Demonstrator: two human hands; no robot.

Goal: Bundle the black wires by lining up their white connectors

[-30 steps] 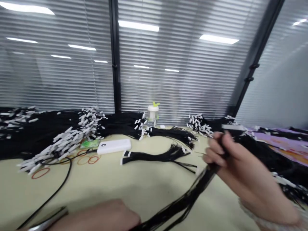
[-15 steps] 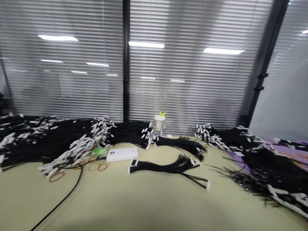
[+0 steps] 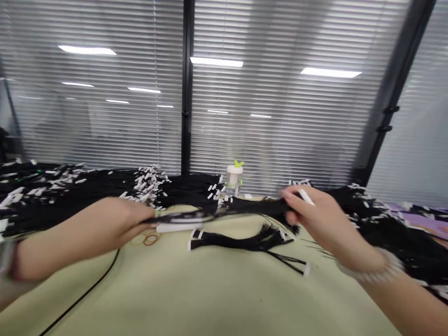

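A black wire harness (image 3: 189, 216) is stretched nearly level between my hands above the table, blurred by motion. My left hand (image 3: 121, 218) is closed around its left end, and that end is hidden in the fingers. Near the right end, my right hand (image 3: 317, 217) pinches the harness between thumb and fingers. A white connector (image 3: 306, 197) shows at that hand. Below the stretched wires, a few more black harnesses (image 3: 234, 241) with white connectors lie on the table. A white power bank (image 3: 179, 226) sits partly hidden behind the held wires.
Large piles of black wires with white connectors lie at the left (image 3: 80, 191) and right (image 3: 402, 242). A clear jar (image 3: 234, 179) with a white lid stands at the back. Rubber bands (image 3: 150, 240) and a black cable (image 3: 87, 293) lie on the pale green table (image 3: 217, 298).
Both hands have come into view, holding a black wire harness stretched between them. The harnesses lying on the table have stayed in place. The view has shifted slightly.
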